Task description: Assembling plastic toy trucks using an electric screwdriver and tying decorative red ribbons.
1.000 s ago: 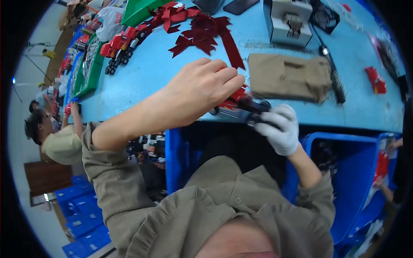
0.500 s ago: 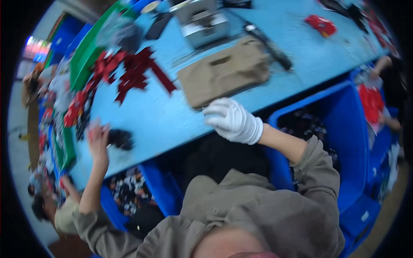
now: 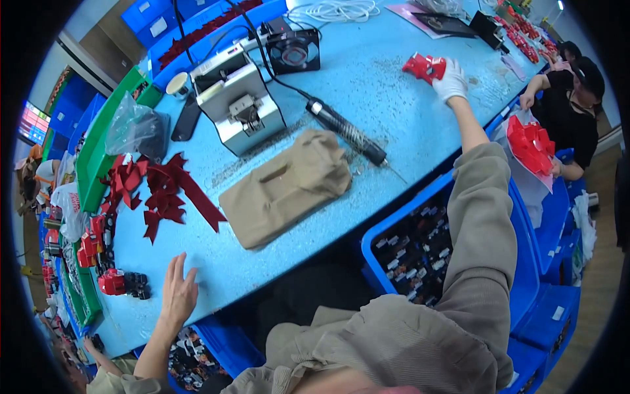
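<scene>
My left hand (image 3: 178, 292), bare, hovers over the near left of the blue table (image 3: 308, 230). Its fingers are stretched out and hold nothing. To its left lies a small red-and-black plastic assembly (image 3: 125, 284). Far to the right, my right hand (image 3: 451, 84) in a white glove has its fingers closed at the right side of a shiny red plastic part (image 3: 423, 67); part of the grip is hidden. Between my hands lies a folded brown cloth (image 3: 282, 190). Beyond the cloth's right end rests a black corded hand tool (image 3: 344, 131) with a thin tip.
A silver box-shaped machine (image 3: 246, 111) stands behind the cloth, with a black fan (image 3: 293, 51). Dark red ribbon-like strips (image 3: 167, 190) and a green tray (image 3: 105, 154) are at left. Blue bins (image 3: 374, 253) full of small parts sit below the edge. A co-worker (image 3: 574, 108) is at right.
My right hand has reached from the cloth's near edge to the red part at far right. My left hand has come away from the red-and-black assembly. The view has swung right.
</scene>
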`<state>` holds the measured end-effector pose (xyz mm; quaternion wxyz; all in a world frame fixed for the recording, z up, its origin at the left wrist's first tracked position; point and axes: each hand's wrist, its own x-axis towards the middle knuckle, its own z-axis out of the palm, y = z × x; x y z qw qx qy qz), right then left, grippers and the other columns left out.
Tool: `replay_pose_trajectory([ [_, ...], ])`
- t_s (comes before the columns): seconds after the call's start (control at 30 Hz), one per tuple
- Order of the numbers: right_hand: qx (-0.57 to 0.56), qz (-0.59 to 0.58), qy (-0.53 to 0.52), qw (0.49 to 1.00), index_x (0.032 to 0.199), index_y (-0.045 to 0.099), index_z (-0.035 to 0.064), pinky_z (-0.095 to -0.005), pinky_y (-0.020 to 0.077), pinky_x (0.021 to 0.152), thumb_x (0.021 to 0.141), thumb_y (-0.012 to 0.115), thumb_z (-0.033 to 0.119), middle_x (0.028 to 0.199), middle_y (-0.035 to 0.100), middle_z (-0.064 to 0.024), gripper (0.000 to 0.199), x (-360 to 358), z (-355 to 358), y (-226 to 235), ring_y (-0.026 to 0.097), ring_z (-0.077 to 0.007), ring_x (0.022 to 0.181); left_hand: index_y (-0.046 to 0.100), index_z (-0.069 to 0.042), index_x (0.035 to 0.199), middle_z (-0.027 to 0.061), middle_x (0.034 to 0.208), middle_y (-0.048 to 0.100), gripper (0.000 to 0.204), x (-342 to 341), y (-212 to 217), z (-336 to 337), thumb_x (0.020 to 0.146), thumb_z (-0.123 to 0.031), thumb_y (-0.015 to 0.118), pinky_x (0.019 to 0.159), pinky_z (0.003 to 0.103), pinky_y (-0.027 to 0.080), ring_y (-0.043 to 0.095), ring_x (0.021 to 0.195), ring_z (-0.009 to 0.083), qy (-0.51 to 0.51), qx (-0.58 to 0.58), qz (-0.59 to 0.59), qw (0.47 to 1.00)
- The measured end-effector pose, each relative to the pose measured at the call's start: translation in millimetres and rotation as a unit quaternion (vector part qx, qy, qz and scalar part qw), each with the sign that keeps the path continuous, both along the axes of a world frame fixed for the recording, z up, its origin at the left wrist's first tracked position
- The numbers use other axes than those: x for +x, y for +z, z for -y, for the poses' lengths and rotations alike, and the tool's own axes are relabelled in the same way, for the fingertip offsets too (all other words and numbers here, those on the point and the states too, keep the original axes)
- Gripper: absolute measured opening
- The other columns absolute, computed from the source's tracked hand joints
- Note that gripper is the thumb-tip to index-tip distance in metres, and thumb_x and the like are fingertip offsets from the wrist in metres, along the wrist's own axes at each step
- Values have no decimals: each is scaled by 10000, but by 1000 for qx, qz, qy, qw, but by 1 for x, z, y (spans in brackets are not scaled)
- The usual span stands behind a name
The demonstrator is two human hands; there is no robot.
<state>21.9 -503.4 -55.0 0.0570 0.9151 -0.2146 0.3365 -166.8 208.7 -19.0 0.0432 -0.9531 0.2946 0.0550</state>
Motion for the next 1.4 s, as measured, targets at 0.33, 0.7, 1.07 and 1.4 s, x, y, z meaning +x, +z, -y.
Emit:
replay_pose_trajectory([
  [0.33, 693, -21, 163, 702, 1216, 523, 61, -282, 467, 772, 660, 714, 528, 1064, 599, -105, 751, -8, -71, 5, 576, -178, 941, 537, -32, 1066, 187, 1246, 437, 462, 46, 14, 94, 637, 10, 702, 917, 437, 416, 429, 1142, 377, -103, -207, 3, 973],
  [0.7, 670, 16, 457, 585, 1223, 502, 86, -371, 469, 889, 876, 570, 304, 1178, 551, -107, 416, -197, -176, 53, 526, -233, 1109, 583, -15, 1079, 93, 971, 641, 479, 93, 13, 216, 720, -275, 763, 790, 326, 499, 617, 885, 198, 40, -575, -64, 815],
  [1.07, 363, -222, -255, 868, 1168, 509, 9, -413, 461, 856, 657, 733, 279, 1070, 573, -191, 620, -384, -111, -260, 560, -334, 957, 460, -68, 1252, 117, 1072, 573, 653, 95, -2, 210, 687, -244, 736, 853, 369, 459, 546, 984, 261, -73, -245, 159, 953],
  [1.4, 185, -374, -252, 873, 1227, 419, 62, -430, 439, 872, 658, 757, 305, 1165, 472, -175, 705, -359, -110, -271, 454, -341, 1106, 439, -85, 1285, 128, 1081, 558, 654, 97, -11, 204, 722, -267, 718, 853, 378, 458, 521, 1011, 285, -45, -267, 195, 943],
])
